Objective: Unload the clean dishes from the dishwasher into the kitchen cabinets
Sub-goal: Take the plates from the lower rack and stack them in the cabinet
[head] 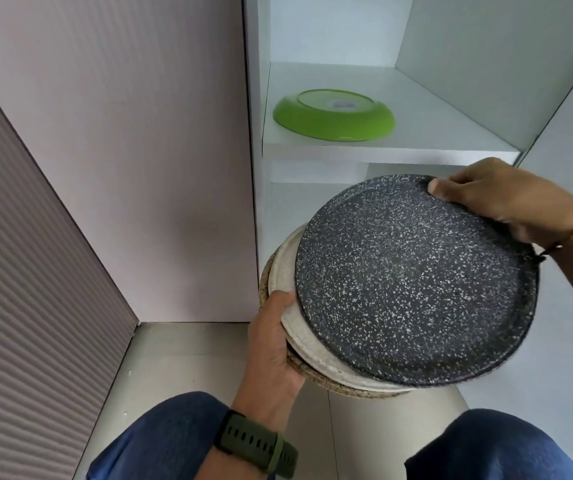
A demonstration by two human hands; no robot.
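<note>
I hold a small stack of plates in front of an open white cabinet. On top lies a dark speckled plate (413, 282). My right hand (507, 199) grips its far right rim, thumb on the upper face. Under it sit a cream plate (299, 327) and a brown speckled plate (309, 370). My left hand (271, 341) clasps their left edge from below. The dark plate is slid to the right of the two lower ones. A green plate (333, 116) rests upside down on the cabinet shelf (416, 147) above the stack.
A pale pink cabinet side panel (132, 168) stands to the left of the opening, and a ribbed panel (18, 289) runs along the far left. Grey floor tiles (181, 358) lie below. My knees in blue jeans (160, 441) fill the bottom of the view.
</note>
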